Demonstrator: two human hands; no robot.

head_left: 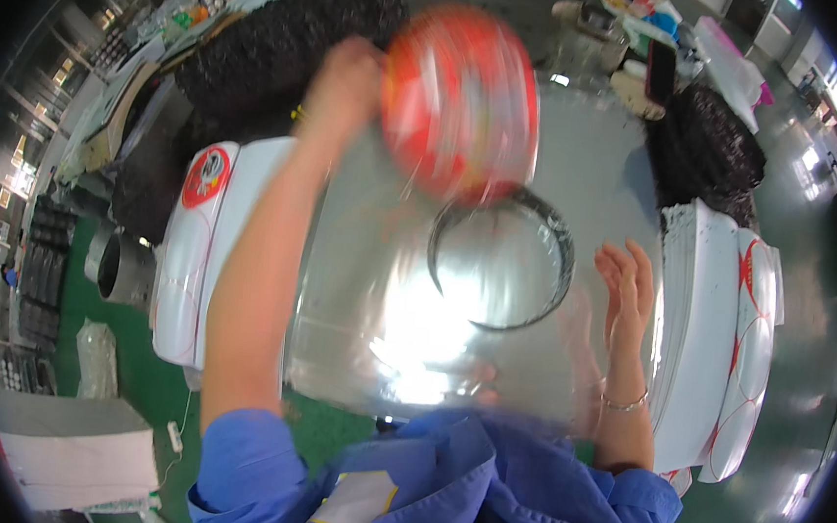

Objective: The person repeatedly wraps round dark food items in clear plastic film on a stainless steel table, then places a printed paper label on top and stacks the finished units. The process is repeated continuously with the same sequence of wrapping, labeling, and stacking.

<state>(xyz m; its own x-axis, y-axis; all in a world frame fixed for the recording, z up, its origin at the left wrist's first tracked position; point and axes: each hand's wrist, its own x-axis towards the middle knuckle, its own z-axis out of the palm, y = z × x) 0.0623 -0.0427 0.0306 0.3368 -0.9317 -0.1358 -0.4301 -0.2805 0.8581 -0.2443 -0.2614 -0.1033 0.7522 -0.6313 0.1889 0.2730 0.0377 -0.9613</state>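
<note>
The red, round item (pixel 461 98) is blurred just beyond the black ring (pixel 566 258), overlapping its far edge in view; contact cannot be told. The left hand (pixel 352 84) is beyond and left of the ring, at the item's edge; blur hides whether its fingers grip. The right hand (pixel 628 288) is right of the ring, fingers loosely extended, holding nothing. A white stack (pixel 693 332) stands farther right. Risk: a loose one-sided hold could drop the item onto the ring, shifting it on the shiny metal tabletop (pixel 358 286) beneath.

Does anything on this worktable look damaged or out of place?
Possibly the black ring lying on the shiny tabletop: it appears to have a gap at its lower left, though glare there leaves unclear whether it is broken.
</note>
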